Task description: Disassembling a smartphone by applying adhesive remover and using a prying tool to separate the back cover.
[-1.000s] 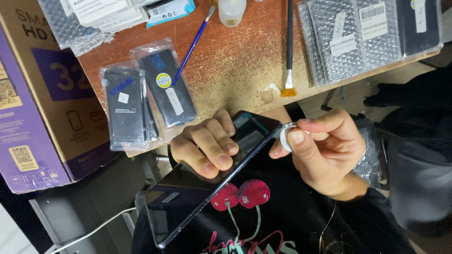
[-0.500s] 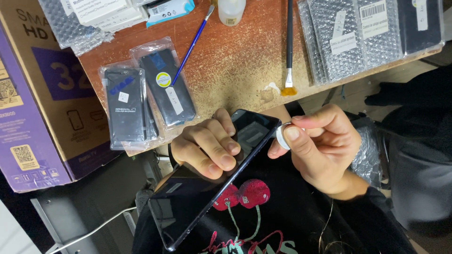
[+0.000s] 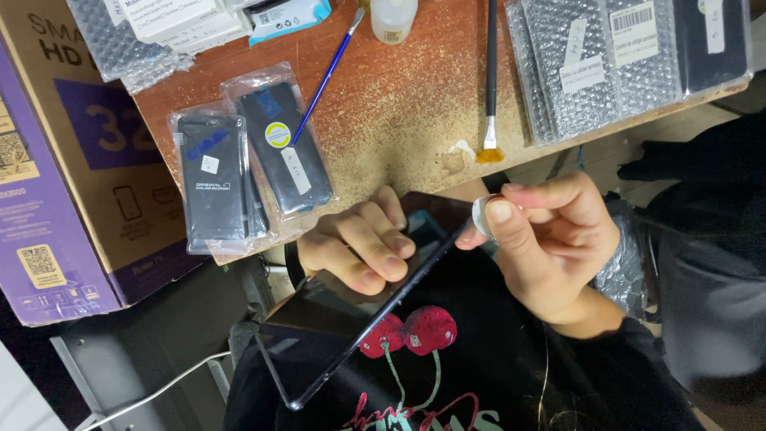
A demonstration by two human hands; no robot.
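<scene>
Now the right hand [image 3: 550, 239] has lifted slightly off the phone [image 3: 351, 311]

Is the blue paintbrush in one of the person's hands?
No, the blue paintbrush lies on the wooden table, while the left hand holds a dark phone.

A phone repair bench in a small workshop is what is seen here: a worn, scuffed wooden worktop [image 3: 399, 120] is crowded with replacement phone screens sealed in clear plastic sleeves [image 3: 251, 156] and more parts stacked in bubble wrap [image 3: 606, 64]. Two fine brushes, a blue-handled brush [image 3: 327, 76] and a black flat brush [image 3: 490, 80], are laid beside a small white bottle [image 3: 392, 17], the kind of kit kept for cleaning and gluing. A large cardboard box [image 3: 64, 183] is propped against the bench's side.
</scene>
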